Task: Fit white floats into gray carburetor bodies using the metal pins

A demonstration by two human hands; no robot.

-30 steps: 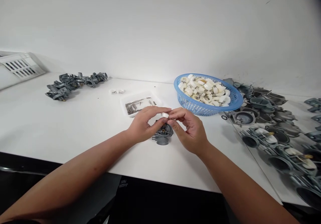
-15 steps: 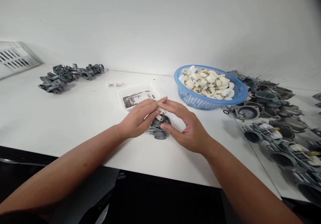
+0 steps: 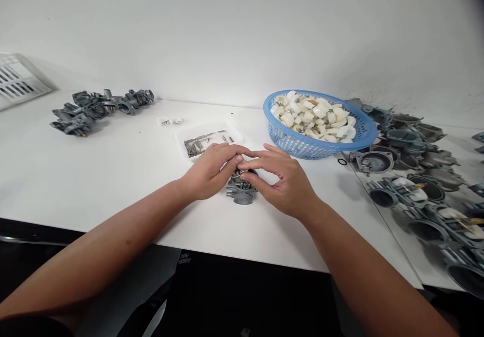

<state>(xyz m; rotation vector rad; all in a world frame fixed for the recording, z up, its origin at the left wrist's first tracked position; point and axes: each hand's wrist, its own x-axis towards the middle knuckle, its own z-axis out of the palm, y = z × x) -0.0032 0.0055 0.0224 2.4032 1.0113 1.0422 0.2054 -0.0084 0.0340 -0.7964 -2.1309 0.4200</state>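
A grey metal carburetor body rests on the white table, partly covered by both hands. My left hand reaches over its upper left side, with thumb and fingers closed on something I cannot make out. From the right, my right hand meets it, thumb and index finger brought close together at the top of the body. What lies between those fingertips is too small to tell. Behind my left hand is a shallow white tray of thin metal pins.
A blue basket of white plastic floats stands behind my right hand. Grey carburetor parts lie at the left and right. Two small white pieces and a black ring lie on the table.
The fingers of my right hand have moved in towards the left thumb. The white float seen between the hands is now mostly hidden. The view has shifted slightly.
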